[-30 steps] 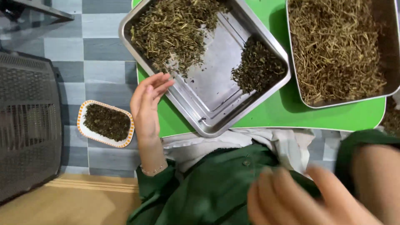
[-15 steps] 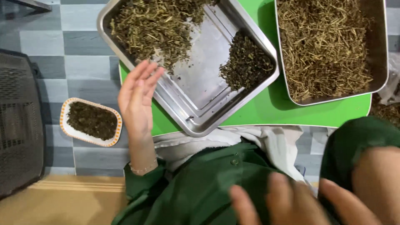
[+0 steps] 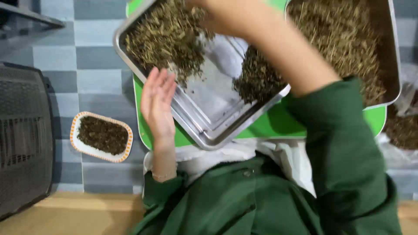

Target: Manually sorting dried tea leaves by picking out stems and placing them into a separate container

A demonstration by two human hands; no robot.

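A steel tray (image 3: pixel 209 135) lies tilted on a green table (image 3: pixel 270 126). It holds a heap of dried stalky herbs (image 3: pixel 165 39) at its far left and a darker pile of fine leaves (image 3: pixel 257 80) at its right. My left hand (image 3: pixel 157 102) rests open against the tray's left rim, fingers straight. My right hand (image 3: pixel 222 15) has reached across the tray to the top of the picture, over the stalky heap; its fingers are blurred and partly cut off. My green sleeve (image 3: pixel 344 143) covers part of the table.
A second steel tray (image 3: pixel 392 52) full of dry stems stands at the right. A small white dish with an orange rim (image 3: pixel 78 146) holding dark leaves sits on the tiled floor at the left. A black mesh object (image 3: pixel 24 139) stands further left.
My right hand has risen from my lap and reached forward over the tray. My left hand has stayed at the tray's left rim.
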